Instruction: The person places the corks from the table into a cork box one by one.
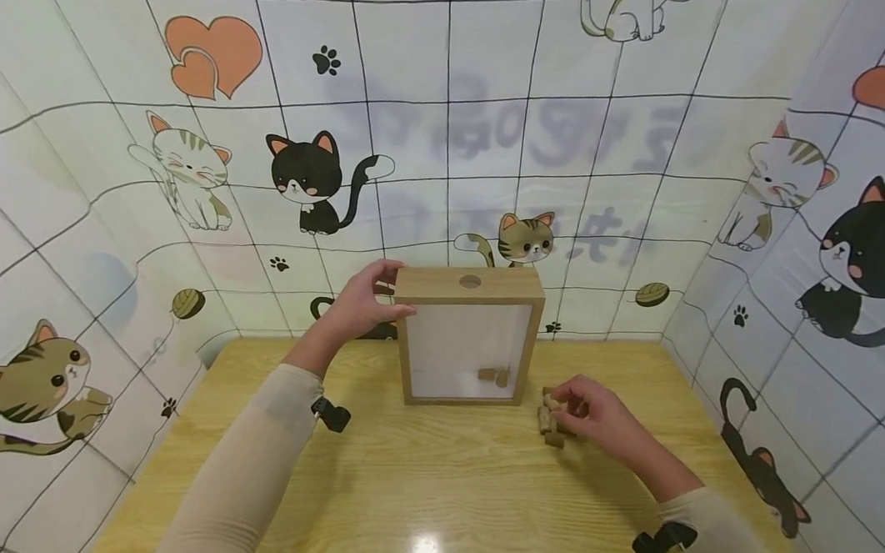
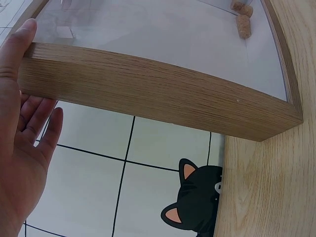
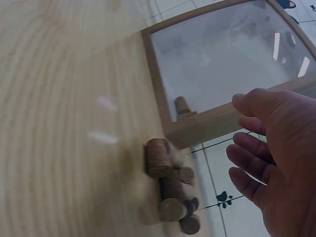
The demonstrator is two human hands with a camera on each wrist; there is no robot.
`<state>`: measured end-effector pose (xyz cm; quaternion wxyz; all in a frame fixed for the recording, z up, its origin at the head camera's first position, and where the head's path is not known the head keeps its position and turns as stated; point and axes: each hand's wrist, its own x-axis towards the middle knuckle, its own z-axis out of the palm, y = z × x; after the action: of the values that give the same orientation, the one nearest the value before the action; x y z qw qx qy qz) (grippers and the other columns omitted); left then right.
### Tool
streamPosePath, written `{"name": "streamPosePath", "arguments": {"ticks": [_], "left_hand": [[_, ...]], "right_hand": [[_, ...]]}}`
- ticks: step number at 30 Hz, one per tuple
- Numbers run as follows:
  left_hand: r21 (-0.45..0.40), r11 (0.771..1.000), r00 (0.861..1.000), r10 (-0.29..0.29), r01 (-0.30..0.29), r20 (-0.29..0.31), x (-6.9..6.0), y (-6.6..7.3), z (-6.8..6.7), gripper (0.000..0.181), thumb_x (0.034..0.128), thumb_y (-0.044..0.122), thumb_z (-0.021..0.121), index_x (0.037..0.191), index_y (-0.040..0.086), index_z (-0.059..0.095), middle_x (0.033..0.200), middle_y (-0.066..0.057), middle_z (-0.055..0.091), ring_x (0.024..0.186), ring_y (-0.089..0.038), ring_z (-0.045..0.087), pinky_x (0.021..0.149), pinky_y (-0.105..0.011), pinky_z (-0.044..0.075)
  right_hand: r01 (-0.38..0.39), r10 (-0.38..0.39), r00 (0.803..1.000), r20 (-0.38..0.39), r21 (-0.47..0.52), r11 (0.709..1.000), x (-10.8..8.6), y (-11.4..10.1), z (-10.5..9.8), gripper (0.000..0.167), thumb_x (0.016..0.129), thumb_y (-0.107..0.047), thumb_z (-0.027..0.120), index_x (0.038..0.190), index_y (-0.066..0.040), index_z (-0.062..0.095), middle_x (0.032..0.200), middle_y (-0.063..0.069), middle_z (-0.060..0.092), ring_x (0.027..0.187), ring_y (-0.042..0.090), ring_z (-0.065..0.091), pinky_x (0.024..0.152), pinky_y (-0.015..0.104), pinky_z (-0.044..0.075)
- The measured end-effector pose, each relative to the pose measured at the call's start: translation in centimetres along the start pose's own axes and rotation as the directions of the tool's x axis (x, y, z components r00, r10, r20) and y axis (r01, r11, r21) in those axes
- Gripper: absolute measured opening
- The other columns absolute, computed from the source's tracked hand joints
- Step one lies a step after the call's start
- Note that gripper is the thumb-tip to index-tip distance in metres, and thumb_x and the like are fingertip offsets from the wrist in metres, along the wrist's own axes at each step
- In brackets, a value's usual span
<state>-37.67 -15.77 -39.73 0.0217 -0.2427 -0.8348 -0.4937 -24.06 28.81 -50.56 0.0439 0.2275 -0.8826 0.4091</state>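
Wooden framing is being clasped at the upper left by the left grip [image 1: 358, 307], thumb in front and fingers partly hidden behind, so the upright box [image 1: 466, 338] could be tipped if its free right side were knocked. Inside, at lower right, corks [image 1: 501, 377] are being only dimly shown through the panel. Just beyond, the cork pile [image 3: 172, 188] on the table [image 1: 418, 459] is being partly covered by the loosely curled right grip [image 1: 599, 412], seemingly holding nothing, though contact cannot be told; corks could be scattered by a clumsy pinch.

Corks [image 1: 544, 420] right of box [image 1: 469, 345]
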Motion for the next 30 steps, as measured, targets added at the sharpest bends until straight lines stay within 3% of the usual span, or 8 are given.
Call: {"name": "streamPosePath", "arguments": {"ticks": [9,15,22,30], "left_hand": [[-0.001,1.0,1.0,0.003,-0.003,-0.001,0.3,0.1,-0.1,0.086,0.0899,0.025,0.096,0.16,0.008,0.049,0.139,-0.014,0.064,0.128,-0.036,0.062,0.115,-0.064,0.048],[0.0,1.0,1.0,0.016,-0.016,-0.004,0.3,0.0,0.0,0.085,0.0904,0.023,0.096,0.16,0.007,0.05,0.139,-0.015,0.064,0.129,-0.036,0.061,0.117,-0.064,0.047],[-0.011,1.0,1.0,0.001,-0.001,-0.005,0.1,0.0,0.2,0.084,0.0909,0.023,0.095,0.159,0.008,0.05,0.138,-0.014,0.064,0.129,-0.035,0.061,0.117,-0.062,0.047],[-0.015,1.0,1.0,0.004,-0.004,-0.005,0.1,-0.1,0.2,0.084,0.0909,0.023,0.095,0.16,0.008,0.05,0.138,-0.014,0.064,0.129,-0.037,0.062,0.115,-0.063,0.048]], "right_hand": [[-0.045,0.045,0.999,0.029,-0.02,0.999,-1.4,1.8,2.2,0.025,0.097,-0.005,0.086,0.118,-0.004,0.072,0.103,0.01,0.06,0.087,0.023,0.057,0.07,0.029,0.05],[-0.016,0.018,1.0,0.021,-0.086,0.996,-2.3,2.8,3.2,0.023,0.097,-0.005,0.086,0.116,-0.007,0.073,0.108,0.007,0.061,0.089,0.019,0.058,0.073,0.029,0.053],[-0.039,0.043,0.999,0.019,-0.152,0.988,-2.7,2.9,3.8,0.024,0.097,-0.011,0.087,0.117,-0.011,0.074,0.114,0.0,0.068,0.099,0.018,0.066,0.082,0.037,0.058],[-0.071,0.092,0.995,0.05,-0.317,0.946,-2.8,3.3,4.0,0.026,0.096,-0.015,0.089,0.117,-0.016,0.075,0.111,-0.008,0.068,0.104,0.016,0.068,0.09,0.046,0.059]]}}
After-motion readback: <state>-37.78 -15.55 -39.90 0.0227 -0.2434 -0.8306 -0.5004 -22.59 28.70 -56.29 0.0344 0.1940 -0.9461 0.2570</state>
